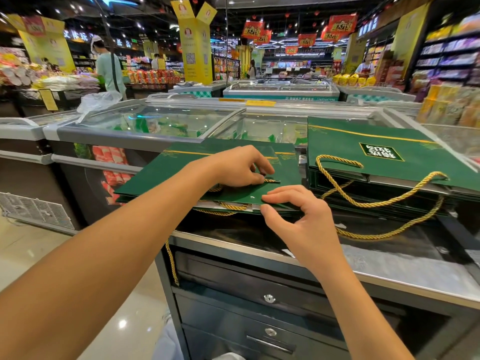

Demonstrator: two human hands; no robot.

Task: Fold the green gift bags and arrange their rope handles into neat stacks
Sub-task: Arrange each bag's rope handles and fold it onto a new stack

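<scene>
A flat green gift bag [166,175] lies on top of a small stack at the counter's left end. My left hand [241,167] rests on it and pinches the free end of its gold rope handle [271,181]. My right hand [293,214] pinches the bag's near edge between thumb and forefinger. More gold rope [231,207] pokes out under that edge. To the right sits a taller stack of green bags [376,152], logo up, with a long rope loop [376,202] draped over its front.
The bags lie on a steel counter [389,258] with locked drawers [270,298] below. One rope end [172,263] hangs down the counter's left side. Glass-topped freezer chests [161,120] stand behind. A person [109,67] stands in the far aisle; shelves line the right.
</scene>
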